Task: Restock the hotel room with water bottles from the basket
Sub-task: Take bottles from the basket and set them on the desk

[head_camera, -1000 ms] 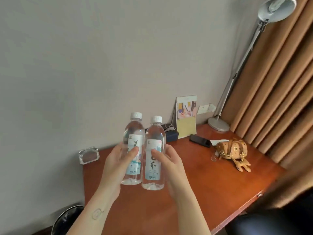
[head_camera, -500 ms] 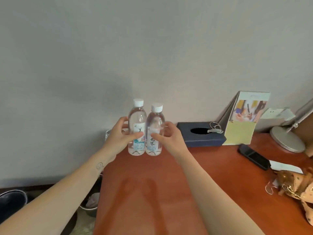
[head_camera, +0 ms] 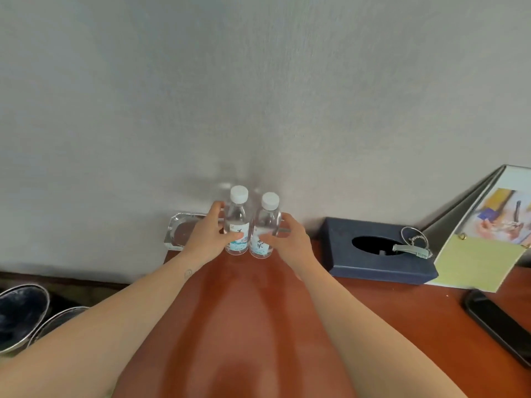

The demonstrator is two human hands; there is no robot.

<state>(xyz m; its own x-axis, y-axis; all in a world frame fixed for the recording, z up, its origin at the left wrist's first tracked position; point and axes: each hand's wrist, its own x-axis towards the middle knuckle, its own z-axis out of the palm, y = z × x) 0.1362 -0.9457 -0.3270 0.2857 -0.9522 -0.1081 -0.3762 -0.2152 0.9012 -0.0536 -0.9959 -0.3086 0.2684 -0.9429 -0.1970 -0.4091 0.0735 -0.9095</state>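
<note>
Two clear water bottles with white caps stand upright side by side at the back of the red-brown desk (head_camera: 258,311), close to the grey wall. My left hand (head_camera: 207,239) grips the left bottle (head_camera: 236,225) around its label. My right hand (head_camera: 290,242) grips the right bottle (head_camera: 265,228) the same way. Both bottle bases appear to touch the desk top. No basket is in view.
A glass ashtray (head_camera: 179,232) sits just left of the bottles, behind my left hand. A dark blue tissue box (head_camera: 373,251) lies to the right, then a standing card folder (head_camera: 485,239) and a black phone (head_camera: 500,326). Bins (head_camera: 23,314) stand on the floor at left.
Both hands carried the bottles forward and down to the back of the desk near the wall. The view swung left and down, so the lamp and the bag left the frame.
</note>
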